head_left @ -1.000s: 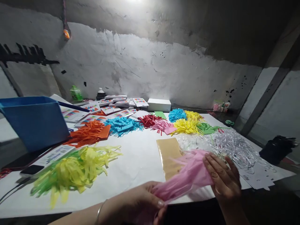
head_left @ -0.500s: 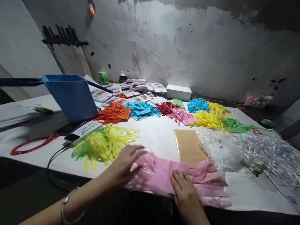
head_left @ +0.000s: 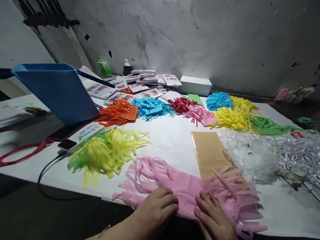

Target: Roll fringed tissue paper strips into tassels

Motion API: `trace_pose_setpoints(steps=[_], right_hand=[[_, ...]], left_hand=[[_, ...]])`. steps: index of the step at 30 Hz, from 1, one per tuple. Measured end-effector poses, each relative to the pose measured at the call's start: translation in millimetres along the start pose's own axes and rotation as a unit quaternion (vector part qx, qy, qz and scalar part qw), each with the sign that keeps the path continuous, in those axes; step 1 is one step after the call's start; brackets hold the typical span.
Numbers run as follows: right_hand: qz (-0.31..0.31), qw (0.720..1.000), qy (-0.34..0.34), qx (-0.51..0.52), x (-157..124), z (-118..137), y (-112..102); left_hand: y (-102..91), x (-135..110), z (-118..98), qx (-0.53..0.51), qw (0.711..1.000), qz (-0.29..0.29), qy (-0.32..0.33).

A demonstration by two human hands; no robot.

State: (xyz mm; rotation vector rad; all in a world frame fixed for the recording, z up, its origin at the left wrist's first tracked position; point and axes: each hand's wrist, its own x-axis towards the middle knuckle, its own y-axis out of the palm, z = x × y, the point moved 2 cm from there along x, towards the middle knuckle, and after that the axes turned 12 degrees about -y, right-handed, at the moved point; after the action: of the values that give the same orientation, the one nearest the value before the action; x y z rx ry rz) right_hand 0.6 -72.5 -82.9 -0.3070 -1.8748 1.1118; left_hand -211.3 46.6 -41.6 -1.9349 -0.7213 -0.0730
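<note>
A pink fringed tissue paper point(head_left: 185, 185) lies spread along the front edge of the table, its strips fanning out left and right from a plain middle band. At the near edge of that band, my left hand point(head_left: 160, 206) has its fingers curled together on the paper; their tips are hidden. My right hand point(head_left: 212, 211) rests on the band's right part, fingers stretched out and slightly apart. A brown sheet point(head_left: 208, 150) lies partly under the pink strips. To the left sits a yellow and green tissue bundle point(head_left: 107, 150).
A blue box-shaped holder point(head_left: 60, 93) stands at left, near a white device with a black cable point(head_left: 86, 133). Orange point(head_left: 117, 111), blue, red and yellow tassels line the middle. Printed packs point(head_left: 147, 80) and a white box point(head_left: 195, 85) are behind; clear plastic point(head_left: 250, 156) lies right.
My left hand has moved right and nearer, from the left fringe to the middle band. The pink strips on the left now lie spread out. The view has shifted.
</note>
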Motion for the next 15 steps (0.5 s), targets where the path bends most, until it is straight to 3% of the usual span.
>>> trace_pose_setpoints(steps=[4,8,15], right_hand=[[-0.003,1.0,0.014,0.017,3.8,-1.4,-2.3],[0.009,0.999,0.03,0.032,6.5,-2.2,-2.8],[0.001,0.997,0.045,0.058,11.2,-2.1,-5.8]], left_hand=[[-3.2,-0.3,-2.9,-0.031,0.999,-0.007,-0.035],[-8.1,1.3,-4.8,-0.036,0.997,0.027,-0.068],[-3.6,6.3,-4.8,-0.038,0.997,0.017,-0.065]])
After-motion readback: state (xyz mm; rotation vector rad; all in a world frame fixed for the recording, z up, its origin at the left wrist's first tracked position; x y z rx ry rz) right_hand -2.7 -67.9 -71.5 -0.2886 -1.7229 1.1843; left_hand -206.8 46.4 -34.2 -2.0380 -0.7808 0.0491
